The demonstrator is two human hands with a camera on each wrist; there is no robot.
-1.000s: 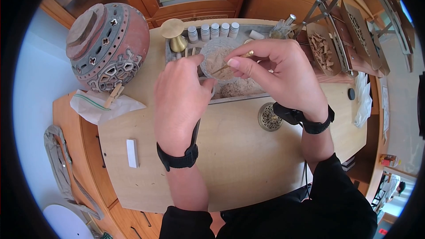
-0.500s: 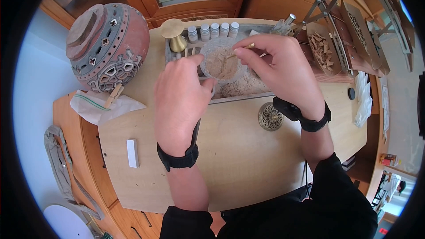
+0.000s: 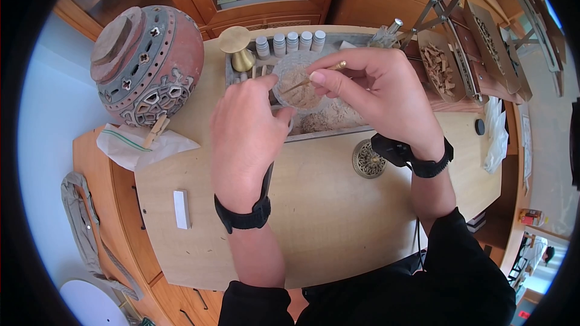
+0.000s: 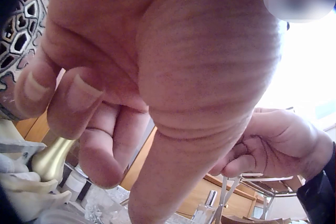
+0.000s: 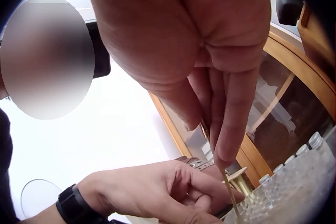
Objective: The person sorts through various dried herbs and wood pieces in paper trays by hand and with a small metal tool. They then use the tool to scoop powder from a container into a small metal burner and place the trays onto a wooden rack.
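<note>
Pinches in right hand (image 3: 386, 93) slender brass-coloured tool (image 3: 342, 65), slanting from fingertips toward beige powder (image 3: 304, 99); grips with left hand (image 3: 246, 130), by thumb and forefinger, cut-glass bowl (image 3: 297, 58) containing powder, just left of right fingertips

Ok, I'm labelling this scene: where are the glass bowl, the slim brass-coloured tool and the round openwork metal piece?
Glass bowl (image 3: 297, 59): head view, on its far wall.
Slim brass-coloured tool (image 3: 341, 65): head view, on its thicker upper end.
Round openwork metal piece (image 3: 369, 159): head view, on its pierced top.
</note>
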